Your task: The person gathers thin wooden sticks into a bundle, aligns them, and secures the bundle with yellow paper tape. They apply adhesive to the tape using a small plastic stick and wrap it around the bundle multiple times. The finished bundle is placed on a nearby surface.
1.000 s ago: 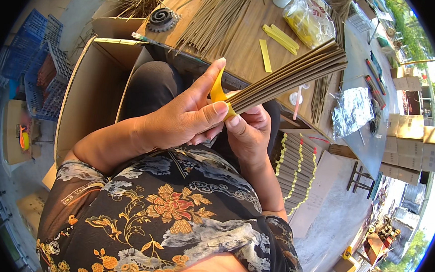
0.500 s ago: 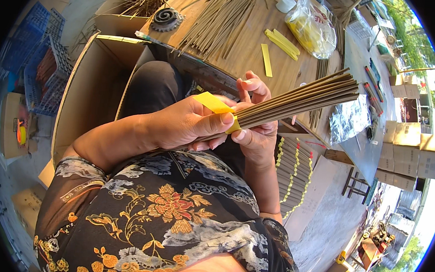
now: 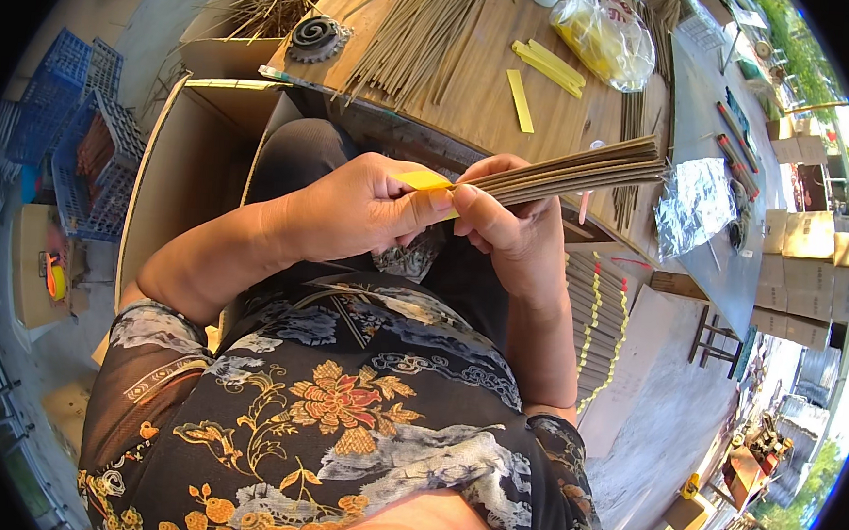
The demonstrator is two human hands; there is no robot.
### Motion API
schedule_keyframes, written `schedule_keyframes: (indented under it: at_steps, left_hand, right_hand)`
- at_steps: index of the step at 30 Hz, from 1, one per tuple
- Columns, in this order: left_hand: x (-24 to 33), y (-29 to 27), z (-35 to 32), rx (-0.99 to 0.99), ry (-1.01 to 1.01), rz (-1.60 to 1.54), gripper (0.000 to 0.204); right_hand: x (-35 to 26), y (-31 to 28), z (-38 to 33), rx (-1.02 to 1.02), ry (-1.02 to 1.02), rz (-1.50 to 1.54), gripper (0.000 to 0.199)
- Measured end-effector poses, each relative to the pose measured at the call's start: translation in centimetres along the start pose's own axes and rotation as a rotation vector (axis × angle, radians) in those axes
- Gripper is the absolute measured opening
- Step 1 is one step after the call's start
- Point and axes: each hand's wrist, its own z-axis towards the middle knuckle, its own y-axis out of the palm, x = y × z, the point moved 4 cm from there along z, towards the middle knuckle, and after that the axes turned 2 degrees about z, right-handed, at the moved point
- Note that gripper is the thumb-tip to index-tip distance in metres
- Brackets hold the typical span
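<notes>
A bundle of thin brown sticks (image 3: 571, 175) is in both hands, slanting from between them out past the right hand (image 3: 510, 217) and slightly upward, its far ends fanned a little. A yellow paper strip (image 3: 423, 180) lies at the bundle's near end, between the two hands. The left hand (image 3: 370, 208) is clamped there, its thumb along the strip; the sticks' near ends are hidden by it. The right hand is closed on the bundle just beside, thumb on the near side and fingers curled round the far side.

Beyond the hands stands a wooden table (image 3: 564, 128). On it, straight ahead of the right hand, lie a single yellow strip (image 3: 519, 101) and, farther off, a small pile of yellow strips (image 3: 548, 69) near a clear plastic bag (image 3: 608, 43) with yellow contents. Ahead of the left hand is a spread of loose sticks (image 3: 414, 41), with a dark spiral piece (image 3: 317, 38) to their left. Crumpled foil (image 3: 693, 206) lies well right of the right hand. Below and right of that hand are rows of yellow-banded bundles (image 3: 601, 324). Left of the left hand stands an open cardboard box (image 3: 193, 163), with blue crates (image 3: 86, 162) farther out.
</notes>
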Motion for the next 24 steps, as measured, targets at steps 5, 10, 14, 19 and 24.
schedule_keyframes:
  at_steps: [5, 10, 14, 19, 24]
  left_hand:
    - [-0.1, -0.3, 0.4, 0.015, 0.146, 0.187, 0.036]
    - [0.3, -0.2, 0.5, 0.109, 0.335, 0.36, 0.027]
    - [0.5, -0.3, 0.7, 0.186, 0.513, 0.643, 0.02]
    - [0.4, 0.0, 0.9, 0.217, 0.62, 0.742, 0.015]
    - [0.9, 0.3, 0.8, 0.235, 0.715, 0.875, 0.018]
  right_hand:
    - [0.7, 0.0, -0.1, 0.093, 0.023, 0.085, 0.018]
    - [1.2, 0.2, 0.0, 0.179, -0.009, 0.084, 0.02]
    - [1.0, 0.2, 0.0, 0.171, -0.018, 0.123, 0.016]
    - [1.3, 0.1, 0.0, 0.197, -0.075, 0.137, 0.014]
    - [1.2, 0.1, -0.1, 0.221, -0.076, 0.123, 0.014]
